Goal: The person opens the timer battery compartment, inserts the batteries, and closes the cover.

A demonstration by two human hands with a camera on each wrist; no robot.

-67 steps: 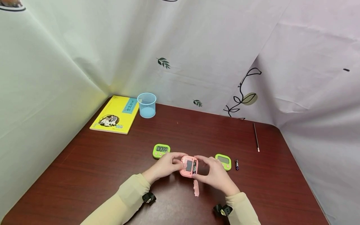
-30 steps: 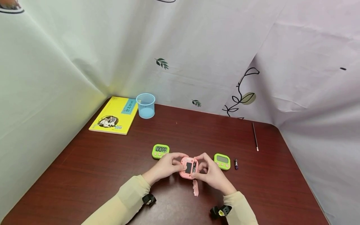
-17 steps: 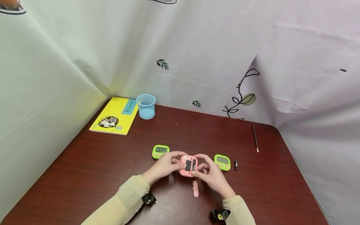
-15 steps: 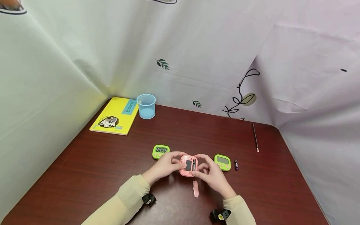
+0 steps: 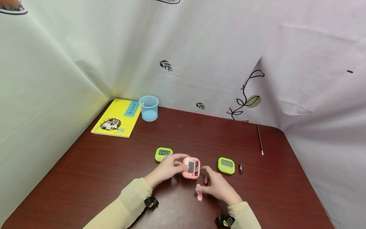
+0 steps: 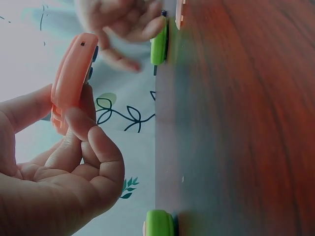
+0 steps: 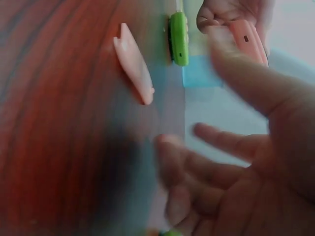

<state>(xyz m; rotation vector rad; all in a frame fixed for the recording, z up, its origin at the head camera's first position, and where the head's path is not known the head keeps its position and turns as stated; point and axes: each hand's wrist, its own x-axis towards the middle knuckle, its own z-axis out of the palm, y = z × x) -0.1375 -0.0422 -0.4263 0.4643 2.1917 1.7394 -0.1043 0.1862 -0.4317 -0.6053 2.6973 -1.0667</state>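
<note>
My left hand [image 5: 166,167] pinches a pink digital timer [image 5: 192,175] by its left side, thumb on its back, raised over the table. Its battery compartment lies uncovered, with a dark battery [image 5: 196,168] inside, beside a grey rectangle. The right hand [image 5: 219,187] hovers to the right of the timer, fingers loosely bent and holding nothing. In the head view its thumb overlaps the pink battery cover [image 5: 199,196]; the right wrist view shows that cover [image 7: 134,66] lying on the table, apart from the blurred fingers.
One green timer [image 5: 163,154] reading zeros is behind the left hand. Another green timer [image 5: 226,165], its screen blank, lies at right beside a loose battery [image 5: 240,168]. Farther back are a yellow book [image 5: 120,119], a blue cup [image 5: 149,109] and a thin dark stick [image 5: 260,140].
My right hand has let go of the pink timer's right edge and come down toward the cover. The left hand keeps holding the timer, nearly in place.
</note>
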